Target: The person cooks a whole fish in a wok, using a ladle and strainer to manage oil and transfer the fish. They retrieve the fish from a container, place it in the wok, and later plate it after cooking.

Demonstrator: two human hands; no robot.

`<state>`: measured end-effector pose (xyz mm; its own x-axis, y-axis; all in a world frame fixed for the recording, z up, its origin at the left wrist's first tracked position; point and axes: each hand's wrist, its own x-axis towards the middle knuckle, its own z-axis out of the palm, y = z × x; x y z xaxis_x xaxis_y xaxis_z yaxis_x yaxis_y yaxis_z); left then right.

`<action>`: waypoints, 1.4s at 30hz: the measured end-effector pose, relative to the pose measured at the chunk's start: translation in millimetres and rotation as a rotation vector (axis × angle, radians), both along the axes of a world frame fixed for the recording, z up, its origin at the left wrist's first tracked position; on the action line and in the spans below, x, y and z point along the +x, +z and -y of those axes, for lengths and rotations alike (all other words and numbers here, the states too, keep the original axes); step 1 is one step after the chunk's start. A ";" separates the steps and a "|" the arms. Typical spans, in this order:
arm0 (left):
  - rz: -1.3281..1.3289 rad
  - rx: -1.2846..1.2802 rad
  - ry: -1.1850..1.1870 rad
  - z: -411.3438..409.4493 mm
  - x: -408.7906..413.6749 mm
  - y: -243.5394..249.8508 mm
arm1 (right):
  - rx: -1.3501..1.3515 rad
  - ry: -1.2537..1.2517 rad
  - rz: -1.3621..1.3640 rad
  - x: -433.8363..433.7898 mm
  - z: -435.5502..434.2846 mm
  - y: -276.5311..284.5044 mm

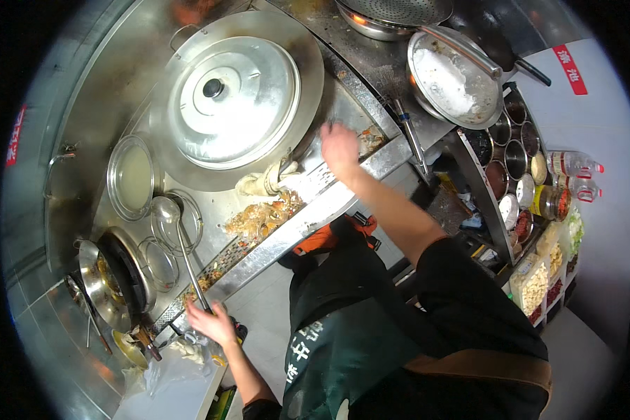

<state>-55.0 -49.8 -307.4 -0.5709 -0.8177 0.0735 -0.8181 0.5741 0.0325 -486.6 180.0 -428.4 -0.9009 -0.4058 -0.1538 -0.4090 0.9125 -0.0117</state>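
My left hand [210, 321] is at the handle end of a long metal ladle [165, 210]. Its fingers are apart, and whether they touch the handle I cannot tell. The ladle's bowl lies over a metal ring [199, 228] on the steel cooktop. My right hand [340, 149], blurred, is curled beside the right rim of a large wok [307, 68]; any object in its fingers is unclear. A round metal lid [262, 105] with a black knob covers this wok. A twisted cloth [262, 181] lies against its lower rim, beside wet food scraps [265, 215].
A bowl of cloudy liquid [131, 178] stands left, above metal pans [100, 278]. Behind my right hand are a bowl of white powder [443, 84] and a perforated strainer [399, 8]. Seasoning pots [515, 157] fill the right side. A steel rail [294, 226] edges the cooktop.
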 end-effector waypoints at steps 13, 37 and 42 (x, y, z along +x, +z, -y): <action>-0.577 1.464 0.468 79.3 50.6 -57.8 | 0.326 -0.135 0.139 29.3 8.2 14.5; -0.943 1.264 0.603 81.0 223.5 80.0 | -0.391 0.335 0.373 272.2 250.0 6.4; -0.913 1.246 0.676 89.2 210.8 66.4 | -0.668 0.392 0.318 249.8 277.1 78.7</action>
<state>155.7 -139.0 -241.0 -0.2571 -0.6915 -0.6751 -0.3482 -0.5854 0.7322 -236.9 -97.1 -349.7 -0.6302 -0.7764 0.0070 -0.5810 0.4655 -0.6677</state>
